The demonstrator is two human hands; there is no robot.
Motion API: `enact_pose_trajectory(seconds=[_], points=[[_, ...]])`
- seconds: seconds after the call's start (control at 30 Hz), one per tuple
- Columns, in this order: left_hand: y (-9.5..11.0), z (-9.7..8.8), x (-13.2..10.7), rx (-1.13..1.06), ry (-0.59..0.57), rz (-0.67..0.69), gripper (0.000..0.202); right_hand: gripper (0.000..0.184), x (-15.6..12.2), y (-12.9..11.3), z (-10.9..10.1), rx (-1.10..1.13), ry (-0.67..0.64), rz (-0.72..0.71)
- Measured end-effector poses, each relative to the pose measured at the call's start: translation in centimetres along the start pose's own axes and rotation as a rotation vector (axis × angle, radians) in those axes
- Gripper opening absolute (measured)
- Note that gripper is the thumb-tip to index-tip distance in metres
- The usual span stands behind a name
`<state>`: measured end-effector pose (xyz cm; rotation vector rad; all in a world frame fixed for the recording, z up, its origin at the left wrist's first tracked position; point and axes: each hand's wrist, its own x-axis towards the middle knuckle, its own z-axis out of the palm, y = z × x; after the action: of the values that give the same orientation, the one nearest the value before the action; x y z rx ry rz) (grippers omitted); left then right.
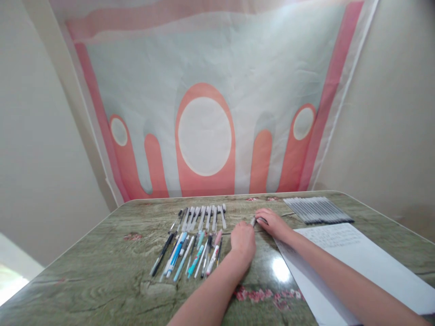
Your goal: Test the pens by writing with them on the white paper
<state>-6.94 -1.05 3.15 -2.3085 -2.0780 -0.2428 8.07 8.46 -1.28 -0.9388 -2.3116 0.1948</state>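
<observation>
Over the middle of the table, my left hand point(243, 242) is closed around a pen point(253, 221), and most of the pen is hidden inside the fist. My right hand point(272, 223) meets it from the right, its fingers closed at the pen's far end, where a dark piece shows. To the left of my left hand lies a bunch of mixed pens point(193, 254) in blue, teal, pink, white and black. Behind that bunch is a row of whitish pens point(202, 218) with dark ends, laid side by side.
A neat row of slim grey pens or refills point(317, 210) lies at the back right. White paper point(360, 267) with handwriting lies under my right forearm. The wood-patterned table point(102, 267) reaches a wall hung with a pink and grey cloth point(204, 54).
</observation>
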Motion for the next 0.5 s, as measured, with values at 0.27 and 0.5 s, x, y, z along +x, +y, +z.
enact_pose_trajectory(seconds=[0.27,0.5], points=[[-0.21,-0.71,0.15,-0.038,-0.043,-0.076,0.024,0.018,-0.57,0.35,0.49,0.02,0.061,0.037],[-0.49,-0.72,0.49,-0.115,-0.09,-0.119,0.029,0.018,-0.64,0.64,0.64,0.021,0.074,0.07]])
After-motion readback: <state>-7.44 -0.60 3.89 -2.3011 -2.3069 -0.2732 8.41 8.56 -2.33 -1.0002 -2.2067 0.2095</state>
